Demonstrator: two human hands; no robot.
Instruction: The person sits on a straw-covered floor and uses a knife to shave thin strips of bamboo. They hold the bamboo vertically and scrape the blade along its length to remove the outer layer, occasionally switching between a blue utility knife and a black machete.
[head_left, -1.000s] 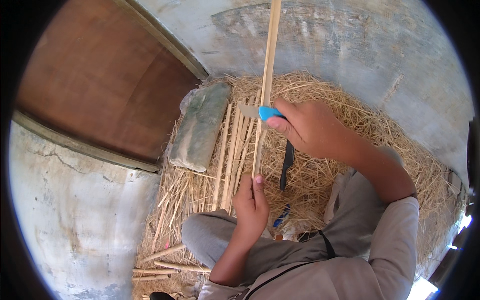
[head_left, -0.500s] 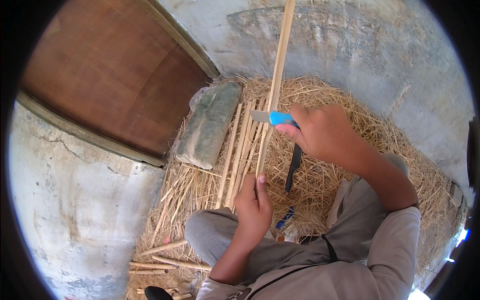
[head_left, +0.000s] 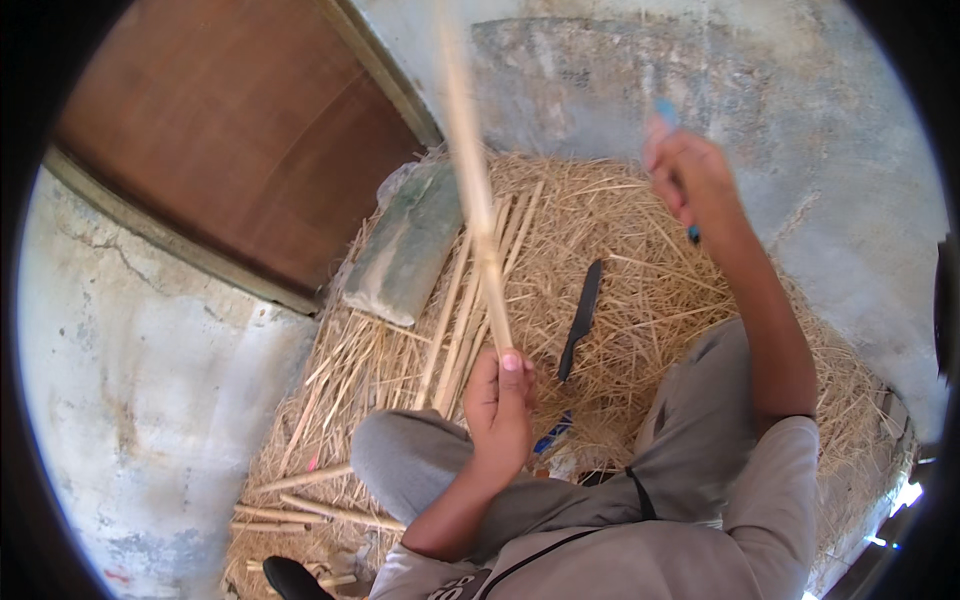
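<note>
My left hand (head_left: pixel 500 405) is closed around the lower end of a long bamboo strip (head_left: pixel 481 215), thumb lying along it. The strip rises past the top of the picture, its upper part smeared by motion, with a node showing partway along. Well apart from the strip, my right hand (head_left: pixel 700 180) is raised in front of the wall, closed on a blue-handled knife (head_left: pixel 666 113); its blade cannot be made out in the blur. Below, between my hands, a black knife (head_left: pixel 580 320) lies on the straw. Several pale bamboo strips (head_left: pixel 455 325) lie left of it.
Straw and shavings (head_left: pixel 625 290) cover the floor around my crossed legs. A grey-green wrapped block (head_left: pixel 405 250) lies by the brown door panel (head_left: pixel 240 130). Plastered walls (head_left: pixel 780 100) stand ahead and at left. Short sticks (head_left: pixel 340 510) and a small blue object (head_left: pixel 552 432) lie near my knees.
My right hand has lifted the blue-handled knife off the strip, up and to the right. The strip's upper part has swung left, while my left hand keeps its hold.
</note>
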